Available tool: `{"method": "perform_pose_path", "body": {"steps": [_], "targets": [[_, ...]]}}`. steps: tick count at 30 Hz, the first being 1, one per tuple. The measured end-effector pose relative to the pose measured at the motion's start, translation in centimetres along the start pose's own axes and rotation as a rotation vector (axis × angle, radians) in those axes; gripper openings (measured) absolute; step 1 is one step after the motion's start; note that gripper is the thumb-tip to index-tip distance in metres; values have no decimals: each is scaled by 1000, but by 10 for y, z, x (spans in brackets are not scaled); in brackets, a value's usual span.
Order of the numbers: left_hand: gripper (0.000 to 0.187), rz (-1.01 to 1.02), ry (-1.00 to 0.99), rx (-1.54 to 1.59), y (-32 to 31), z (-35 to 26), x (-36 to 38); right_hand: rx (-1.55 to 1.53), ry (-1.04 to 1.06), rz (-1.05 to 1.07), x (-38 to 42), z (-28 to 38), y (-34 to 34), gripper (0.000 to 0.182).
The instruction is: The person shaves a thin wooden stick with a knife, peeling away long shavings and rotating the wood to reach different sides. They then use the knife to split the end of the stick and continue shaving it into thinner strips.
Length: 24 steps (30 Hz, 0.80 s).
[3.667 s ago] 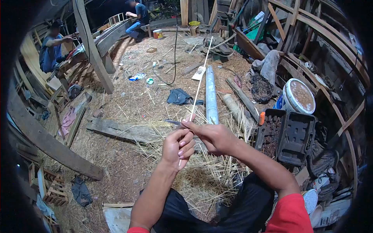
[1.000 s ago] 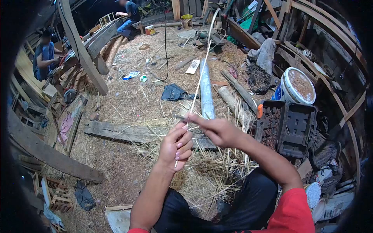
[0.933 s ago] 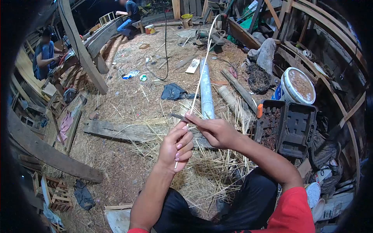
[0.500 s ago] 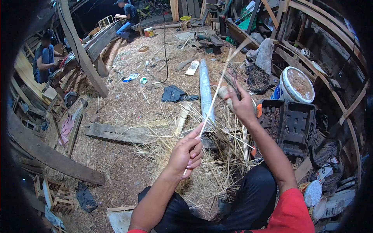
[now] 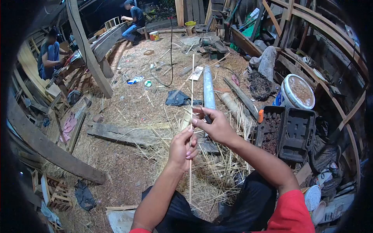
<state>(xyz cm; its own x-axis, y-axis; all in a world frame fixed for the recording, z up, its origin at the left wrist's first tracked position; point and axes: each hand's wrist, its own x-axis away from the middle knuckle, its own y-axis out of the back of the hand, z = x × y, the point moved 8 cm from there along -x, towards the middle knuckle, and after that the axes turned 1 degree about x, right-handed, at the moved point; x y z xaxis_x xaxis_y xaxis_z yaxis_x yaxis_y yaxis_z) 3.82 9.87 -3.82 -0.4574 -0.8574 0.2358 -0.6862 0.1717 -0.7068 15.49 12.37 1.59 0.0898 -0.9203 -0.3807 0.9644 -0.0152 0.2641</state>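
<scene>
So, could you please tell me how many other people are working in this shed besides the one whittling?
2. One person sits at far left beside the long timber; another person sits at the top, at that timber's far end. Others may be hidden in the dark edges.

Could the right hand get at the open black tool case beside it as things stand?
Probably yes: the open black tool case lies just beyond the right hand, with only loose straw between them. But that hand already holds a small tool against the thin strip, so its grip is occupied.
</scene>
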Motion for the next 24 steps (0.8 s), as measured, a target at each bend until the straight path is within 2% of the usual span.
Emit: {"method": "perform_pose_path", "body": {"steps": [4, 8, 9, 11, 13, 14, 16, 17, 20, 24], "targets": [[38, 95, 24, -157, -11, 1, 9, -93, -152, -146, -12, -18, 24, 33], [37, 190, 99, -377, -25, 18, 19, -368, -246, -272, -18, -40, 55, 24], [37, 162, 95, -395, -28, 19, 21, -428, -276, -321, -18, -41, 59, 19], [37, 140, 83, -348, -24, 25, 18, -386, -338, -232, -19, -72, 51, 18], [36, 68, 69, -284, -18, 26, 14, -273, -416, -67, -7, -53, 26, 19], [35, 24, 58, -230, -12, 23, 10, -162, -168, 11, -9, -36, 5, 24], [34, -67, 38, -118, 1, 18, 2, -84, -180, 320, 6, -37, -22, 30], [30, -88, 12, -105, 4, 13, -2, -59, -71, 331, 5, -37, -26, 33], [28, 32, 32, -152, 3, 5, -5, 59, 19, 153, -3, -33, -3, 35], [37, -19, -79, -200, 4, -15, -1, 184, 30, 79, -8, -44, 23, 34]]}}
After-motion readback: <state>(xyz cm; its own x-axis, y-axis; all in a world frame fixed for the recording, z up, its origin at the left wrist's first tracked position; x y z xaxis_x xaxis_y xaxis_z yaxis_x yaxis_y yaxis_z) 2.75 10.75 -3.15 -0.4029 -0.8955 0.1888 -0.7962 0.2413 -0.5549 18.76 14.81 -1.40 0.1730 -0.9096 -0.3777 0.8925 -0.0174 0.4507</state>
